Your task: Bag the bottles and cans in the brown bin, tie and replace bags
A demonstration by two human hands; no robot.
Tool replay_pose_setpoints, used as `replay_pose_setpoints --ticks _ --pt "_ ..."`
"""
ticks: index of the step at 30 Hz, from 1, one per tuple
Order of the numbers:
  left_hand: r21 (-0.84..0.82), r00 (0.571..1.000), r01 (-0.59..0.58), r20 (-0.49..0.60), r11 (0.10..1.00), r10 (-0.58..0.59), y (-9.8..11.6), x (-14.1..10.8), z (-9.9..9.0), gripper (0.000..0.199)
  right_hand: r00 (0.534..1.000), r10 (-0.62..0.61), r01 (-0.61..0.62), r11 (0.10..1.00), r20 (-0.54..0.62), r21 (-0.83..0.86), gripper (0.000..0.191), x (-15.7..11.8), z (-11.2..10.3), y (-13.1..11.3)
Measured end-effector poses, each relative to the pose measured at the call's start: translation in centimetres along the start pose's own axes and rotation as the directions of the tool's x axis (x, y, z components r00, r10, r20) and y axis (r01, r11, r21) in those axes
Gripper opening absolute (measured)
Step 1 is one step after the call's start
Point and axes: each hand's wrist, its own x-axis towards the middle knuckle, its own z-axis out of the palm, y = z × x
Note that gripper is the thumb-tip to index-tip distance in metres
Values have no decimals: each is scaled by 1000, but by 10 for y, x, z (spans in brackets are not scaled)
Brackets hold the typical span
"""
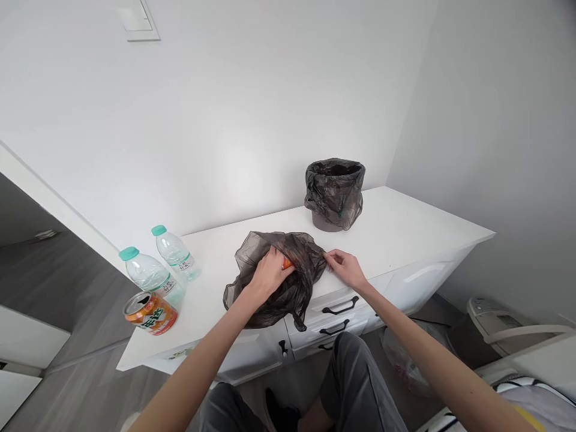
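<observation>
A crumpled black plastic bag (pixel 306 255) lies at the front edge of the white cabinet top. My left hand (pixel 270 270) reaches into its opening, fingers closed on an orange object (pixel 287 263) that is mostly hidden by the bag. At the bag's right end, my right hand (pixel 344 267) pinches the plastic between thumb and fingertips. On the left side of the top stand two clear bottles with teal caps, a nearer one (pixel 148 271) and a farther one (pixel 175 249). An open orange can (pixel 155 315) stands in front of them.
A bin lined with a black bag (pixel 335 192) stands at the back right of the white cabinet top (pixel 405 219). Drawers with black handles (pixel 341 306) are below the front edge. A grey and white appliance (pixel 499 324) and a plastic bag (pixel 411 360) are at the lower right.
</observation>
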Motion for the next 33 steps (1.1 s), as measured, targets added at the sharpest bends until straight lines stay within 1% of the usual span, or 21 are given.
replay_pose_setpoints --ticks 2,3,4,5,6,7,8,9,10,11,12,13,14,16,18,19,22,26,28,32,33 --pt "-80 997 73 -19 994 -75 -4 -30 -19 57 1000 2 -2 1000 1 2 53 -2 0 -2" --pt "-162 991 127 -20 979 -132 -6 -47 -28 64 1000 6 -6 1000 -1 4 53 -4 0 -3" --pt "-272 981 186 -4 944 -194 -7 -65 -39 68 1000 9 -9 1000 -5 4 54 -5 -1 -4" --pt "-394 966 249 32 885 -257 -8 -84 -49 68 1000 10 -10 1000 -9 2 54 -6 -1 -4" --pt "-516 945 311 83 798 -315 -8 -102 -60 65 1000 8 -8 1000 -10 -3 54 -6 -1 -4" --pt "-633 921 365 138 683 -364 -9 -119 -70 62 1000 1 -1 1000 -8 -10 54 -7 0 -4" --pt "-739 895 393 169 548 -413 -9 -134 -81 61 1000 -9 9 1000 -5 -19 54 -8 0 -4" --pt "-825 866 392 181 407 -466 -10 -147 -91 61 1000 -19 19 999 -1 -29 54 -8 1 -3" --pt "-890 837 361 177 279 -517 -11 -158 -102 63 1000 -27 27 999 0 -39 54 -9 1 -1" --pt "-934 810 309 161 177 -564 -11 -166 -112 65 1000 -31 31 998 -2 -48 54 -9 2 1" --pt "-962 789 254 143 104 -597 -11 -172 -121 67 1000 -30 30 998 -6 -55 53 -10 3 3" --pt "-976 779 209 128 61 -613 -11 -176 -130 68 1000 -26 25 998 -10 -61 53 -10 3 6" --pt "-983 780 177 114 43 -616 -9 -178 -138 69 1000 -19 18 998 -11 -65 52 -9 4 9" --pt "-986 794 156 90 60 -602 -6 -180 -150 69 1000 -12 12 997 -4 -74 50 -9 4 16" --pt "-979 802 166 62 122 -594 -3 -179 -155 68 1000 -13 13 996 3 -86 50 -7 4 22" --pt "-972 804 174 47 159 -593 -3 -178 -154 69 1000 -14 15 996 3 -90 50 -6 3 25" --pt "-943 792 190 -16 272 -610 -12 -170 -139 72 1000 -16 16 994 1 -105 50 -4 2 31" --pt "-895 766 174 -140 411 -628 -43 -160 -109 78 1000 -22 22 994 3 -110 50 -4 2 30" --pt "-856 740 205 -182 475 -648 -62 -156 -95 79 1000 -26 27 994 9 -106 50 -4 2 27" --pt "-767 644 308 -268 563 -717 -96 -151 -74 82 999 -33 34 993 13 -112 52 -7 2 20" --pt "-734 628 327 -302 596 -717 -103 -150 -70 84 999 -32 33 993 13 -113 52 -7 2 18"
